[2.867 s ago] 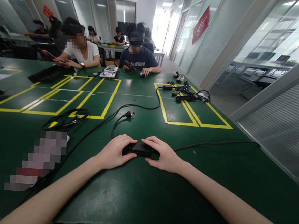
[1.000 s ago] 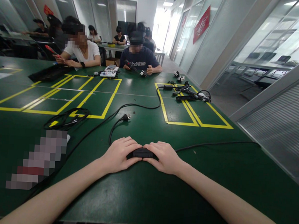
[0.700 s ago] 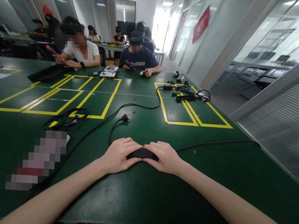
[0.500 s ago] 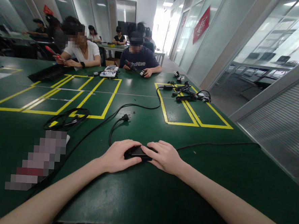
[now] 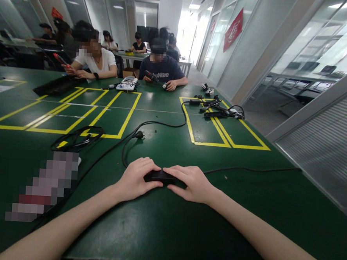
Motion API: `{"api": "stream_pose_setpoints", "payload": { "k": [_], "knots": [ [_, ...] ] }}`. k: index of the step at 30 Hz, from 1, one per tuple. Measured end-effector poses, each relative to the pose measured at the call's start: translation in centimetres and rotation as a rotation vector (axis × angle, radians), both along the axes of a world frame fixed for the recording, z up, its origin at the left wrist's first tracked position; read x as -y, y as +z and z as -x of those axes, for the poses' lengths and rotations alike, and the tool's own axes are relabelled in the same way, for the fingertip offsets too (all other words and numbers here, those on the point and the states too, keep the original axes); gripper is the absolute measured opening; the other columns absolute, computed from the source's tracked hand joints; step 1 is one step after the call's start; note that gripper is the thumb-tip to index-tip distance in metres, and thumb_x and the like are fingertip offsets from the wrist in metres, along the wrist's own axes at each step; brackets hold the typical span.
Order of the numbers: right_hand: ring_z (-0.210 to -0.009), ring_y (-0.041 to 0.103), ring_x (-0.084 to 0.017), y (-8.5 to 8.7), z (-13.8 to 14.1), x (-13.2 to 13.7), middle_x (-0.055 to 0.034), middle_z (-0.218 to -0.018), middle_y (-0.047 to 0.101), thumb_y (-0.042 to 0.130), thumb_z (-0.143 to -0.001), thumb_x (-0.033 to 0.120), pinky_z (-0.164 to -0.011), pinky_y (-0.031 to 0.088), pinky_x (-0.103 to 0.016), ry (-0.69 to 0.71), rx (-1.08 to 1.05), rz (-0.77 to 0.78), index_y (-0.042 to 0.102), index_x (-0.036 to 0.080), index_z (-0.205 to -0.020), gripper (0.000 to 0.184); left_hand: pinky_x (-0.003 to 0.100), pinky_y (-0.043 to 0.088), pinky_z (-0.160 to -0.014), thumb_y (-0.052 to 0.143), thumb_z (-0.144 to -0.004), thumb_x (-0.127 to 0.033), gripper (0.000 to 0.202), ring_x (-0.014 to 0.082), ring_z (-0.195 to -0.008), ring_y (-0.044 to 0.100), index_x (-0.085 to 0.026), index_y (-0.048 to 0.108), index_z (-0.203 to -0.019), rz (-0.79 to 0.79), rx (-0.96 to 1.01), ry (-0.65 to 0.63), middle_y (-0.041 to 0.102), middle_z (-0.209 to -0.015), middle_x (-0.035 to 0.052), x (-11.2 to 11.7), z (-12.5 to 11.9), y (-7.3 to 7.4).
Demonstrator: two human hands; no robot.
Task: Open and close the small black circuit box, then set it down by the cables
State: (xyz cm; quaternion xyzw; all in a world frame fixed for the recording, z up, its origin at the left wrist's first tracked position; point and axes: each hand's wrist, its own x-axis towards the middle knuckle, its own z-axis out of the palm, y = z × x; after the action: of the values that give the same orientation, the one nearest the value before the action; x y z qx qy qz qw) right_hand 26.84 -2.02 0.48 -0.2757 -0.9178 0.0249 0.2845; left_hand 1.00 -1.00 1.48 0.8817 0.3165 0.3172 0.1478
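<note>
As left grip (image 5: 136, 178) holds black adapter (image 5: 161, 179), right grip (image 5: 194, 184) likewise.

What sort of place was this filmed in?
Probably an office used as a shared workroom. Glass partitions line the room, people sit at tables handling things, and the green table nearest the camera is marked with yellow tape.
</note>
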Motion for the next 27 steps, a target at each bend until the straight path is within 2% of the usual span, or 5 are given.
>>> {"api": "stream_pose_setpoints", "payload": {
  "k": [7, 11, 17, 21, 27],
  "knots": [
    [-0.093, 0.078, -0.019, -0.6, -0.1, -0.1, -0.0089, -0.117, 0.079, 0.055, -0.107, 0.034, -0.074, 0.059, -0.028, 0.008, -0.069, -0.013, 0.064, 0.021, -0.138, 0.034, 0.035, 0.053, -0.079, 0.077, -0.093, -0.046, 0.034, 0.0224, -0.087, 0.07, -0.018, 0.069, -0.11, -0.033, -0.022, 0.005, 0.077, -0.097, 0.006, -0.2, 0.1, -0.4],
    [-0.09, 0.076, -0.019, -0.4, -0.1, -0.1, -0.01, -0.114, 0.078, 0.053, -0.108, 0.037, -0.075, 0.059, -0.03, -0.02, 0.018, -0.067, 0.064, 0.019, -0.139, 0.037, 0.033, 0.052, -0.072, 0.072, -0.097, -0.046, 0.03, 0.0213, -0.078, 0.069, -0.018, 0.072, -0.107, -0.027, -0.081, 0.028, 0.076, -0.087, 0.005, -0.2, 0.2, -0.7],
    [-0.118, 0.066, -0.027, 0.6, 0.3, 0.1, -0.0182, -0.15, 0.057, 0.056, -0.105, 0.035, -0.094, 0.058, -0.041, 0.029, 0.235, -0.141, 0.052, 0.025, -0.153, 0.049, 0.031, 0.052, -0.07, 0.058, -0.105, -0.042, 0.03, 0.0205, -0.077, 0.069, -0.016, 0.073, -0.109, 0.001, -0.064, 0.039, 0.076, -0.087, 0.0066, -0.3, 0.3, -0.7],
    [-0.109, 0.069, -0.023, 0.2, 0.4, 0.1, -0.0154, -0.136, 0.065, 0.056, -0.106, 0.031, -0.089, 0.059, -0.035, 0.018, 0.216, -0.019, 0.052, 0.023, -0.153, 0.048, 0.029, 0.052, -0.068, 0.061, -0.104, -0.041, 0.027, 0.019, -0.076, 0.069, -0.017, 0.074, -0.109, 0.079, -0.091, 0.032, 0.076, -0.086, 0.0049, -0.3, 0.2, -0.5],
    [-0.095, 0.071, -0.02, 0.1, -0.9, -0.5, -0.0114, -0.129, 0.064, 0.058, -0.103, 0.03, -0.079, 0.061, -0.032, -0.044, 0.069, 0.168, 0.051, 0.028, -0.153, 0.051, 0.044, 0.055, -0.098, 0.079, -0.09, -0.042, 0.052, 0.0275, -0.107, 0.07, -0.022, 0.064, -0.136, -0.028, -0.031, 0.006, 0.077, -0.117, 0.0107, -0.3, 0.3, -0.1]
  ]
}}
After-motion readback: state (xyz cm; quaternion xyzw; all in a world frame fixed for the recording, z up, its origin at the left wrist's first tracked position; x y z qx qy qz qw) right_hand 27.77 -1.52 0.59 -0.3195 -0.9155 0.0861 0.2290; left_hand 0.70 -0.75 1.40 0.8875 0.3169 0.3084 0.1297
